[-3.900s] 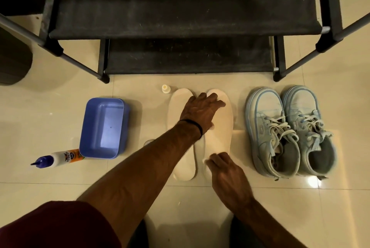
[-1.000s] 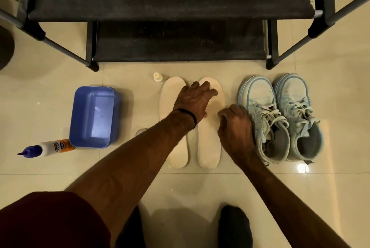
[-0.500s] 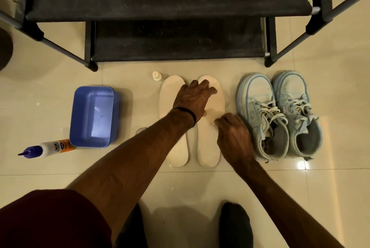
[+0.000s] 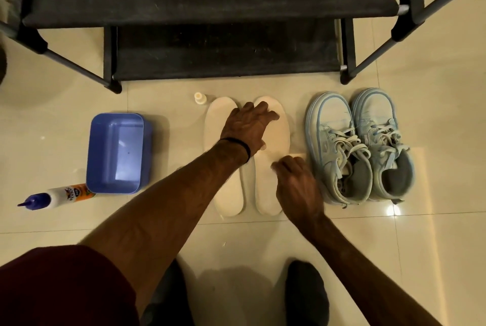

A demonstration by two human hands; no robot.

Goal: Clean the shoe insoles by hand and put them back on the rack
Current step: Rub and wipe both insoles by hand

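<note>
Head view: left hand (image 4: pixel 248 127) flat on right insole (image 4: pixel 273 141); right hand (image 4: pixel 297 189) curled on it, grip unclear

Two cream insoles lie flat side by side on the tiled floor, toes toward the rack (image 4: pixel 210 4). The left insole (image 4: pixel 226 189) and right insole (image 4: pixel 265 189) run parallel, nearly touching. The black fabric-shelved rack stands just beyond them.

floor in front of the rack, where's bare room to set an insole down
Bare tile lies between the blue tub and the left insole, and right of the shoes. It is crowded where both hands work the right insole beside the shoes.
</note>
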